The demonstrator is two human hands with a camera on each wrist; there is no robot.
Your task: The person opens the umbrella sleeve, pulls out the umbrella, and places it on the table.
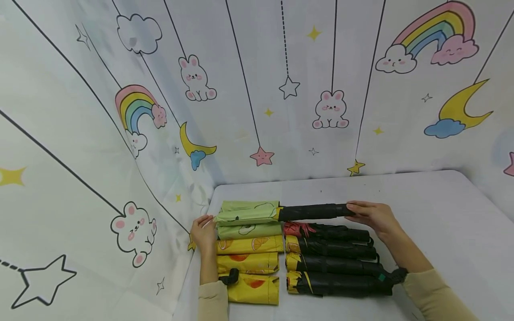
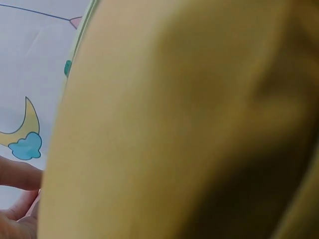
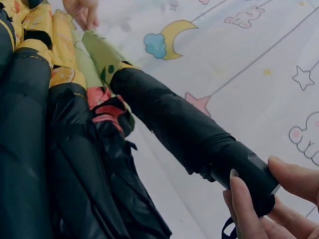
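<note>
Near the table's back, a folded black umbrella [image 1: 313, 212] lies crosswise, its left end meeting a light green umbrella sleeve [image 1: 246, 213]. My right hand [image 1: 375, 218] pinches the umbrella's handle between thumb and fingers; the right wrist view shows this handle [image 3: 244, 169] up close. At the other end, the fingers of my left hand [image 1: 204, 232] pinch the green sleeve's outer corner. A beige cuff [image 2: 159, 119] fills most of the left wrist view and hides that hand's work, leaving only some fingers [image 2: 17, 174] at the edge.
Nearer me, another green sleeve [image 1: 249, 231] and several yellow fruit-print sleeves [image 1: 257, 290] form a left column. Beside them lie several folded black umbrellas [image 1: 345, 284], one with a red end [image 1: 297, 229]. A white printed curtain [image 1: 241, 111] stands behind the white table [image 1: 433, 214].
</note>
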